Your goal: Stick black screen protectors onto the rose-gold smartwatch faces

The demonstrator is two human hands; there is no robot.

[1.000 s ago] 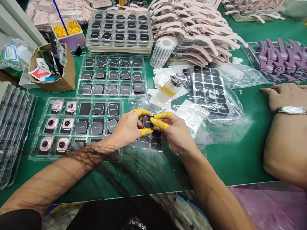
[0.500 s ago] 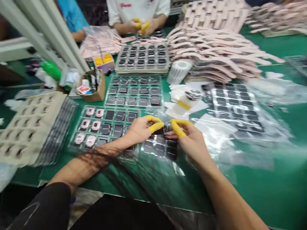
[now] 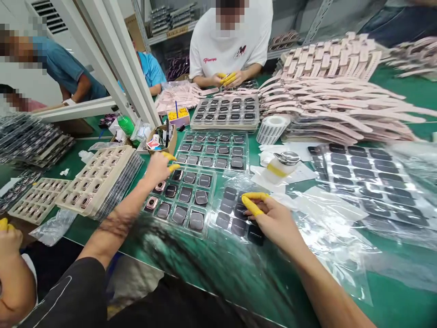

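Note:
My left hand (image 3: 163, 167), yellow finger cots on thumb and forefinger, hangs over the upper left of a clear compartment tray (image 3: 210, 189). Its fingertips are slightly apart, with nothing visible between them. Most visible compartments hold black squares with small print; a pink watch case (image 3: 151, 203) sits in a left column. My forearm hides part of the tray's left side. Right of the tray lies a clear sheet with black square stickers (image 3: 223, 221). At its upper right my right hand (image 3: 273, 214), also in yellow cots, pinches thumb and forefinger together on it.
Behind stands another tray of black squares (image 3: 210, 149). A roll of labels (image 3: 273, 130), a jar with a metal lid (image 3: 283, 167) and sticker sheets (image 3: 367, 171) lie rightward. Beige watch trays (image 3: 99, 177) are stacked left. A co-worker (image 3: 232, 50) sits opposite, near piled pink straps (image 3: 327, 102).
My left hand has left the sticker sheet and moved left to the tray's upper side. My right hand stays at the sheet. The view has tilted up, showing more of the room.

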